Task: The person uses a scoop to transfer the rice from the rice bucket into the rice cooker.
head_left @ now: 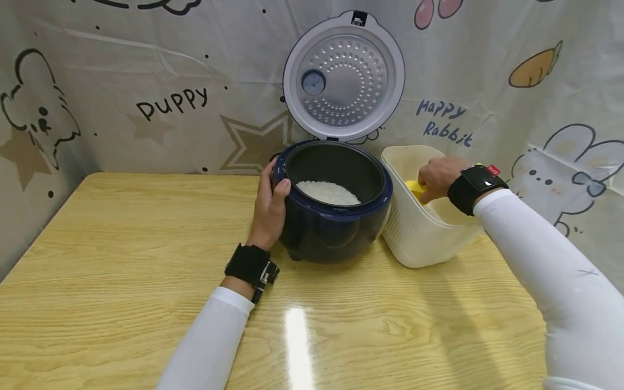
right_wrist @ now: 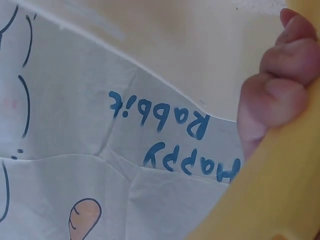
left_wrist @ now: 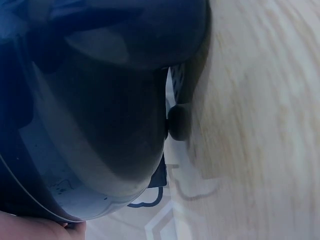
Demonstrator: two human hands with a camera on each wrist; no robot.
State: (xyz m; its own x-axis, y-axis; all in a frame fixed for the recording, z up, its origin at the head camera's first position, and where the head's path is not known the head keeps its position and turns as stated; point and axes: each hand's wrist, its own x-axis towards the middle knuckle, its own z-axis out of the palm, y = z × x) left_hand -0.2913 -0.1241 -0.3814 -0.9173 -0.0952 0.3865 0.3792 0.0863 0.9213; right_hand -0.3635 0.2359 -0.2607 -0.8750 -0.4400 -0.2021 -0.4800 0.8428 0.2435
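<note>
A dark blue rice cooker (head_left: 331, 233) stands with its round lid (head_left: 343, 81) raised, and white rice (head_left: 329, 193) lies in its dark pot. My left hand (head_left: 270, 208) holds the cooker's left side, thumb by the rim; in the left wrist view the cooker body (left_wrist: 100, 115) fills the left half. Over the cream bin (head_left: 414, 238) to the right, my right hand (head_left: 441, 176) reaches past the rim. It grips a yellow scoop (head_left: 415, 188); the right wrist view shows curled fingers (right_wrist: 285, 95) against the yellow scoop (right_wrist: 280, 170). The scoop's lower part is hidden in the head view.
The wooden table (head_left: 146, 271) extends to the left and in front of the cooker. Close behind it hangs a printed cloth (head_left: 170, 135) with animal drawings. Cooker and bin stand side by side.
</note>
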